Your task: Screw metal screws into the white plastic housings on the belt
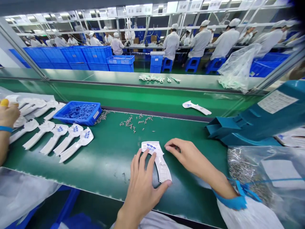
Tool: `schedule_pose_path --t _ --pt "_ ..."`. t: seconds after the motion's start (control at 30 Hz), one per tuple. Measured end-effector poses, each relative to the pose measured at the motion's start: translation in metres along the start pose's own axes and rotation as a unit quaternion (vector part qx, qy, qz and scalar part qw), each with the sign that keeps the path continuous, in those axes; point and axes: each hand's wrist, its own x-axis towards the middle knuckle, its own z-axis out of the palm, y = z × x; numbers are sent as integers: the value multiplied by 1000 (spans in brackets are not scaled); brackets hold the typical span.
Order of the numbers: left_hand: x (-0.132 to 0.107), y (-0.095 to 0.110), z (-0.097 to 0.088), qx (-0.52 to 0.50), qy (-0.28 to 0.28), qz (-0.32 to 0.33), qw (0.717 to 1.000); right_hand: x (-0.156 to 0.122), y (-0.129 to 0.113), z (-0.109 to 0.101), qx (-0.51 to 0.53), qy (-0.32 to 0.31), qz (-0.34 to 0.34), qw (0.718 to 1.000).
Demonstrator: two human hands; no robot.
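A white plastic handle shell [162, 164] with small blue parts in its wider end lies on the green work surface in front of me. My left hand [144, 184] steadies it, fingertips along its left edge and thumb at its lower end. Just right of the shell's wide end is my right hand [184, 152], thumb and forefinger pinched together; whatever may be between them is too small to make out. Small metal pieces [130, 122], perhaps screws, lie scattered beyond the shell.
At left, several similar white shells [76, 144] lie in a row beside a blue tray [92, 118] of blue parts. Another person's hand [9, 114] is at far left. One shell [196, 107] rests on the green belt. Right stand a teal holder [257, 116] and a bag of metal pieces [247, 171].
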Motion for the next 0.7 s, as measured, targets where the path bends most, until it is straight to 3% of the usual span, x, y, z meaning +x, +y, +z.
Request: schedule_pose_path --t 0.2,0.7 --pt "14 2 9 8 -18 34 999 -23 -28 11 86 -79 10 993" --pt "17 -1 10 -16 -37 16 999 -24 -15 26 92 -77 36 992"
